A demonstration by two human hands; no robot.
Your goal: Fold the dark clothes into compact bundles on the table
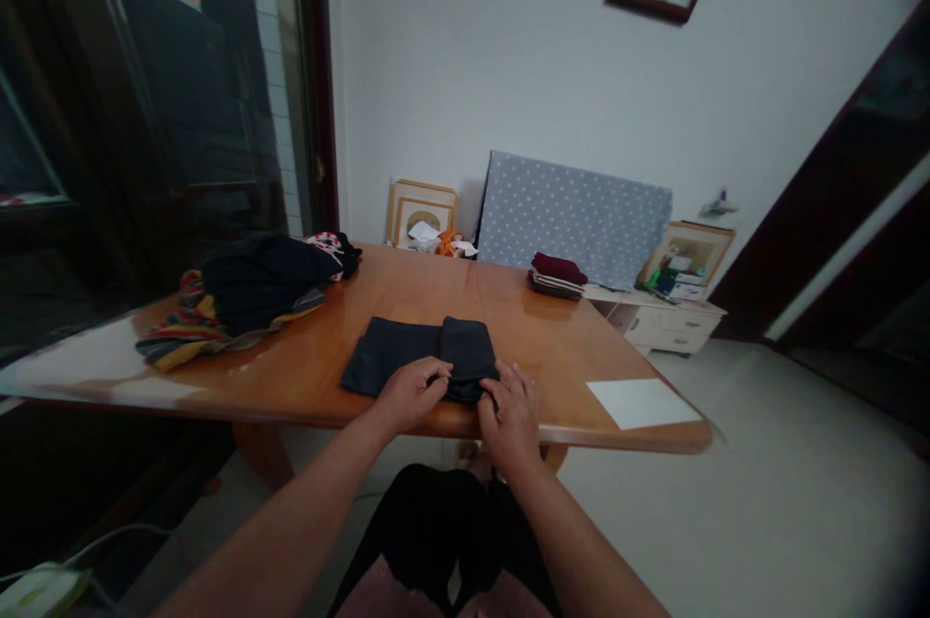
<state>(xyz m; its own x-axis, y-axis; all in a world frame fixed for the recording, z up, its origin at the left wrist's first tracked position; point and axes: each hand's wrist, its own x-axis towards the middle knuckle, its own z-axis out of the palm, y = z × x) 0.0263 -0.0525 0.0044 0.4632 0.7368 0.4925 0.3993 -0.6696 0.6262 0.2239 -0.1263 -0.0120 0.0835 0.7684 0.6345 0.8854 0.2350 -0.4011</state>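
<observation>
Both hands (465,400) pinch soft (folded) dark cloth (421,356)

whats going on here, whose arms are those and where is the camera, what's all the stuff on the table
There is only one picture, taken by a camera worn on a person's head, looking forward and down. The two bare arms are that person's own. The left hand and right hand both press on the near edge of a folded dark grey cloth lying on a glossy brown wooden table. Further left on the table sits a heap of black and striped clothes. At the far edge is a small stack of folded clothes with a maroon piece on top, and near the right corner a white sheet of paper.
</observation>
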